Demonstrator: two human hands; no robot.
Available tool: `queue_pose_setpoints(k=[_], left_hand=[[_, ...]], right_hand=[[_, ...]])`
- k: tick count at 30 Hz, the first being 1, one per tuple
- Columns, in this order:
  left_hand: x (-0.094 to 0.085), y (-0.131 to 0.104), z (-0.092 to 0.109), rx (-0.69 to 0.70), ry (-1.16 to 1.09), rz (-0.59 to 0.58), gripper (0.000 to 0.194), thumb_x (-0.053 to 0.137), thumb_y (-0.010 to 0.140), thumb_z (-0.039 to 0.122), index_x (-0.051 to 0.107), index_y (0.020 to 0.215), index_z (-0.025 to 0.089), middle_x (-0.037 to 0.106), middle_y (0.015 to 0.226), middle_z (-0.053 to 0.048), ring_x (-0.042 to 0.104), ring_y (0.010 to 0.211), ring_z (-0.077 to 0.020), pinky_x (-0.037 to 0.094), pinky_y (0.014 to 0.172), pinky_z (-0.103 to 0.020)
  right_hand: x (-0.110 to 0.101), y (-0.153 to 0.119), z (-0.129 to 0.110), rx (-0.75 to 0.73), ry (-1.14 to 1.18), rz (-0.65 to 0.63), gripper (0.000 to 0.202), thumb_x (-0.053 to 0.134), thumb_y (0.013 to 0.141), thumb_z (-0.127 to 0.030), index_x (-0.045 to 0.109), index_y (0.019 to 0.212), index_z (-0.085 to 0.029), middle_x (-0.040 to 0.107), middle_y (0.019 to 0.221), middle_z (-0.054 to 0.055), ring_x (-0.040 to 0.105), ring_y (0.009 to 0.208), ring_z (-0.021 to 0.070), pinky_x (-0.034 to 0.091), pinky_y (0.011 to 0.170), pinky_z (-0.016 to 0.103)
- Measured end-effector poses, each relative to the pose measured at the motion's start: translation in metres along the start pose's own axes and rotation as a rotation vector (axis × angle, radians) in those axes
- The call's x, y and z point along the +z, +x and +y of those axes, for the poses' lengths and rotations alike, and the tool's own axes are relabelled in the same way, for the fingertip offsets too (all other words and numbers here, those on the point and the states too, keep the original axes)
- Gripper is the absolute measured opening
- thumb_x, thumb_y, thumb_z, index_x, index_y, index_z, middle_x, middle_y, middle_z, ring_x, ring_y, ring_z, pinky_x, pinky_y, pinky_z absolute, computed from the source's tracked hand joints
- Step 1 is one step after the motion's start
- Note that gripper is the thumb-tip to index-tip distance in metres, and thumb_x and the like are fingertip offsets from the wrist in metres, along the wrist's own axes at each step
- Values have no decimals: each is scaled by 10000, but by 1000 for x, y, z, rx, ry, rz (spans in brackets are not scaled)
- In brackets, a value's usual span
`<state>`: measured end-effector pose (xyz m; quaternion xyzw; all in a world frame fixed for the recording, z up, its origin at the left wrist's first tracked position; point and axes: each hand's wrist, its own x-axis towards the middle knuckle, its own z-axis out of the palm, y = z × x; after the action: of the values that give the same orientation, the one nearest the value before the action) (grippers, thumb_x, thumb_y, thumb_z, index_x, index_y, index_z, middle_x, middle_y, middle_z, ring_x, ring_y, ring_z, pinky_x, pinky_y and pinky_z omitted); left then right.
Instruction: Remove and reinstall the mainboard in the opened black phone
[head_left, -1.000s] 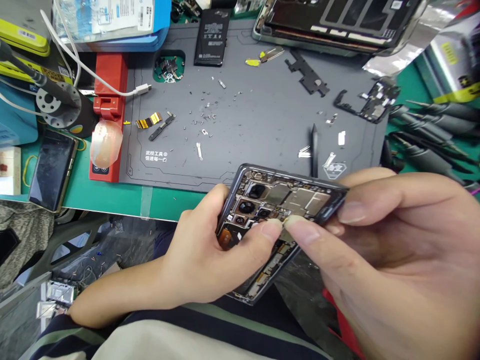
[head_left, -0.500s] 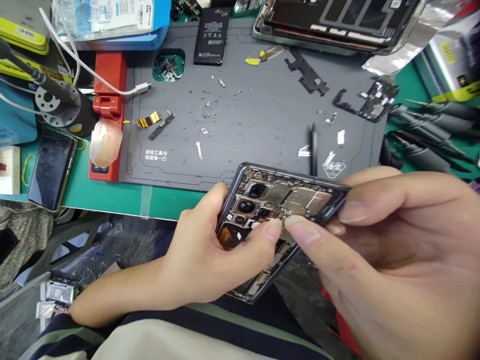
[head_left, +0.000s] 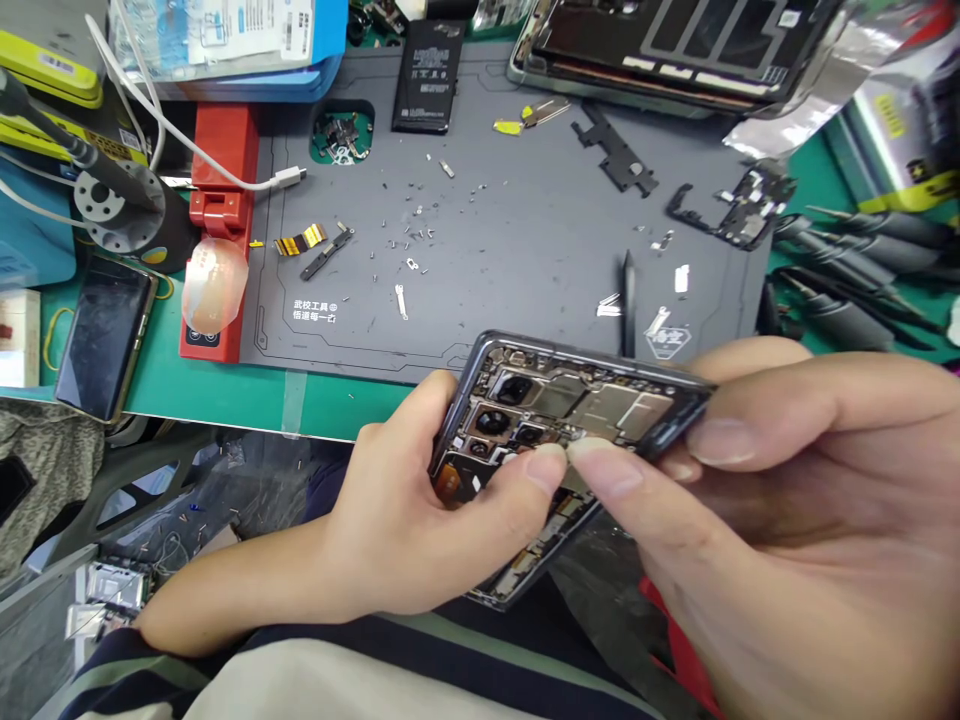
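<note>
An opened smartphone with its back off is held tilted over my lap, just in front of the table edge. Its camera lenses, metal shields and inner parts show. My left hand is closed round its left side, the thumb lying across the inside. My right hand grips the right end, with its thumb pressed on the inner parts close to the left thumb tip. Whatever lies under the two thumb tips is hidden. The fingers beneath the phone are mostly out of sight.
On the grey work mat lie tiny screws, a phone battery, a black pen-like tool, a black bracket and a flex cable. Screwdrivers lie at right. Another phone rests at left.
The phone's right end and my right hand have shifted slightly to the right and down. Both thumbs stay pressed on the inside. The view has moved a little.
</note>
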<state>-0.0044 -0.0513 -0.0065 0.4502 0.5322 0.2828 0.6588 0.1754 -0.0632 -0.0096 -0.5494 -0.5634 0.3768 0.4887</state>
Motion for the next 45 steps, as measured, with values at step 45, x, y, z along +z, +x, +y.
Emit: queue_pose_setpoints(k=[45], left_hand=[[1,1,-4,104,41,78,284,788,914,360,538,858,238,723,777,-5,718,919,-223,610,885,-337]], right_hand=[[11,5,5,-68,68,-5,368,794,828,-33,515,919,-255,491,803,-38,486,714,126,491,595,269]])
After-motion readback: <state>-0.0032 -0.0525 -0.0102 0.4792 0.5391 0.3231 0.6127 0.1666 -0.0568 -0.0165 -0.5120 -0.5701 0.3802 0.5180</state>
